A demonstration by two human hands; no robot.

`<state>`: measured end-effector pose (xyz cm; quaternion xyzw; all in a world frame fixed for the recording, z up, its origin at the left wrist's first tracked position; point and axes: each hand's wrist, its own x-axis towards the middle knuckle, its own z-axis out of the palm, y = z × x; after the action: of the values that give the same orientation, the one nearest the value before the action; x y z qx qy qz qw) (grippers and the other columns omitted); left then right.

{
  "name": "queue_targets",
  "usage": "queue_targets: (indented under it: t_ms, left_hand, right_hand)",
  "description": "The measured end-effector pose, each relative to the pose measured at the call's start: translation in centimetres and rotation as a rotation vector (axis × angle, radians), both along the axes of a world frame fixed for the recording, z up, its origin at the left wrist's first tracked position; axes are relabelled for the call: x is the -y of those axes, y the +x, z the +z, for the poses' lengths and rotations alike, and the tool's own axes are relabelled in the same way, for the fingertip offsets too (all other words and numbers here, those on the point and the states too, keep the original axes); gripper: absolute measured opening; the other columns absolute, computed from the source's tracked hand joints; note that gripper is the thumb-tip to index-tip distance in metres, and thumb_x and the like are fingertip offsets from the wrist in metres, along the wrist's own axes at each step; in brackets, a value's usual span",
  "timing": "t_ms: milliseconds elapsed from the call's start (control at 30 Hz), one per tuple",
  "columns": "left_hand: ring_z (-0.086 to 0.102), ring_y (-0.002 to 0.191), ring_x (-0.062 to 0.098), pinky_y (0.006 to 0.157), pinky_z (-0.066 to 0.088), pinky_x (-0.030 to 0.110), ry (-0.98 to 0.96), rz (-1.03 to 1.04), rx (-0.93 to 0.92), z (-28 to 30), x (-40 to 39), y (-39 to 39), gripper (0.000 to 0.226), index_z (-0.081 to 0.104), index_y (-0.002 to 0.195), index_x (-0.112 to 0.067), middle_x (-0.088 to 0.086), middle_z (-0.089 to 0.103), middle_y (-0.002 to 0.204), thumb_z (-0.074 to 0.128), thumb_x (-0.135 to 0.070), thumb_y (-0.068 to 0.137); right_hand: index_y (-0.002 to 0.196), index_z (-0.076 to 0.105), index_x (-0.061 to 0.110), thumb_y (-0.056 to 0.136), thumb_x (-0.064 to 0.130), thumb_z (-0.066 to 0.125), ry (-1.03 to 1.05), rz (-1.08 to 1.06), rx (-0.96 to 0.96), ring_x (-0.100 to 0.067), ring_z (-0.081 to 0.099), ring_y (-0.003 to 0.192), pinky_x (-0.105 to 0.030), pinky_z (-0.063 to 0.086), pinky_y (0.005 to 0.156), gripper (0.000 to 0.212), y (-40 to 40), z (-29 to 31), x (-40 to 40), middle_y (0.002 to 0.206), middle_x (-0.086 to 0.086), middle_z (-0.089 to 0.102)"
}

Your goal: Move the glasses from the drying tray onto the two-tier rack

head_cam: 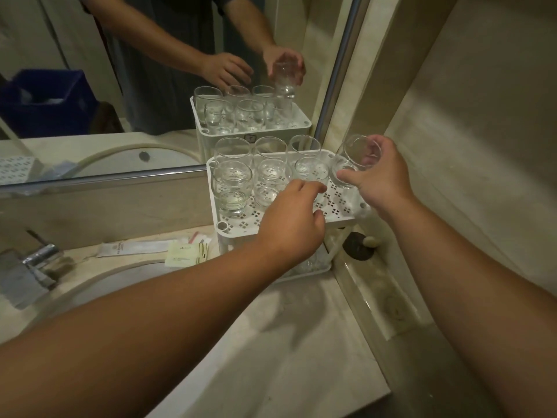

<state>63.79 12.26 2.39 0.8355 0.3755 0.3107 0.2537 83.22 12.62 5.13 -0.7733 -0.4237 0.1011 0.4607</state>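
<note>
Marble tabletop (301, 342) fills the lower frame, with a mirror (90, 86) at upper left. At center stands the white two-tier rack (340, 211); its lower tier is mostly hidden behind your left hand (291, 226), and what sits there is hard to make out. Your left grip curls around a glass on the top tier, largely covering it. Your right hand (381, 179) clasps a tilted glass (352, 164) at the rack's right edge, mouth pointing up and left. Upright glasses (232, 185) crowd the top tier.
</note>
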Motion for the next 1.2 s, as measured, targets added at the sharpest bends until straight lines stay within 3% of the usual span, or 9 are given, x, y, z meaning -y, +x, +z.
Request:
queue_targets:
  t_ms: [133,333,533,733,800,867,933,1033,1200]
  left_hand:
    - [0.058,0.11,0.013,0.096,0.05,0.032,-0.055,-0.075,0.14,-0.4,1.6,-1.3,0.045,0.054,0.136,-0.022,-0.002,0.056,0.13,0.059,-0.013,0.092]
    - [0.059,0.086,0.001,0.081,0.051,0.023,-0.22,-0.066,0.216,-1.6,3.4,-2.9,0.051,0.05,0.138,-0.034,-0.012,0.054,0.118,0.059,-0.016,0.091]
    - [0.061,0.074,-0.001,0.062,0.044,0.01,-0.358,-0.09,0.166,-4.4,4.7,-5.1,0.06,0.041,0.144,-0.039,-0.016,0.057,0.113,0.06,-0.019,0.091]
    - [0.059,0.062,0.001,0.069,0.048,0.018,-0.525,-0.108,0.106,-7.9,5.5,-7.0,0.062,0.042,0.147,-0.038,-0.009,0.062,0.116,0.058,-0.016,0.091]
    - [0.059,0.065,-0.002,0.071,0.047,0.017,-0.574,-0.103,0.079,-9.0,5.6,-7.5,0.061,0.044,0.147,-0.036,-0.006,0.062,0.121,0.058,-0.016,0.092]
    - [0.066,0.084,0.005,0.076,0.048,0.019,-0.62,-0.108,0.059,-10.2,5.7,-8.0,0.06,0.044,0.148,-0.035,-0.004,0.061,0.13,0.058,-0.017,0.092]
    - [0.066,0.108,0.018,0.08,0.047,0.021,-0.643,-0.111,0.039,-11.4,5.6,-8.2,0.06,0.043,0.149,-0.032,-0.003,0.058,0.138,0.057,-0.017,0.093]
    - [0.063,0.117,0.021,0.08,0.044,0.017,-0.646,-0.109,-0.016,-12.6,5.2,-8.2,0.061,0.041,0.15,-0.032,-0.003,0.054,0.145,0.056,-0.018,0.093]
    - [0.065,0.077,0.003,0.057,0.042,0.003,-0.661,-0.099,-0.064,-13.6,3.9,-7.5,0.063,0.037,0.152,-0.034,-0.003,0.05,0.148,0.055,-0.022,0.093]
  right_hand:
    - [0.13,0.046,0.034,0.058,0.036,0.092,0.047,-0.007,0.047,0.003,0.055,0.099,-0.021,0.047,0.08,0.085,-2.3,1.0,2.8,0.109,0.019,0.057]
    - [0.12,0.041,0.04,0.058,0.041,0.086,0.167,-0.03,0.069,0.016,0.052,0.097,-0.015,0.048,0.076,0.077,-6.6,1.3,7.1,0.105,0.024,0.054]
    - [0.131,0.045,0.02,0.061,0.035,0.087,0.186,-0.075,0.044,-0.007,0.058,0.109,-0.036,0.054,0.086,0.083,-10.6,-2.8,10.8,0.122,0.003,0.058]
    - [0.131,0.046,0.016,0.065,0.021,0.088,0.098,-0.08,-0.112,-0.01,0.055,0.118,-0.02,0.052,0.088,0.079,-13.2,-9.1,12.7,0.127,-0.004,0.054]
    - [0.131,0.046,0.019,0.064,0.026,0.089,0.056,-0.09,-0.144,-0.008,0.056,0.115,-0.013,0.05,0.086,0.08,-13.6,-10.9,12.8,0.127,-0.003,0.054]
    - [0.128,0.046,0.025,0.062,0.031,0.089,0.014,-0.107,-0.177,-0.001,0.059,0.104,-0.005,0.045,0.078,0.079,-14.0,-12.5,12.7,0.121,0.002,0.057]
    - [0.125,0.044,0.029,0.062,0.031,0.089,0.0,-0.129,-0.27,0.007,0.061,0.09,-0.008,0.047,0.076,0.078,-14.3,-14.1,12.2,0.113,0.005,0.06]
    - [0.128,0.041,0.029,0.064,0.031,0.088,-0.023,-0.18,-0.356,0.007,0.061,0.091,-0.018,0.051,0.08,0.079,-14.5,-16.0,11.2,0.11,0.007,0.06]
    - [0.127,0.042,0.029,0.062,0.041,0.087,0.009,-0.23,-0.413,-0.002,0.062,0.1,-0.019,0.049,0.08,0.079,-13.9,-17.6,8.9,0.109,0.009,0.061]
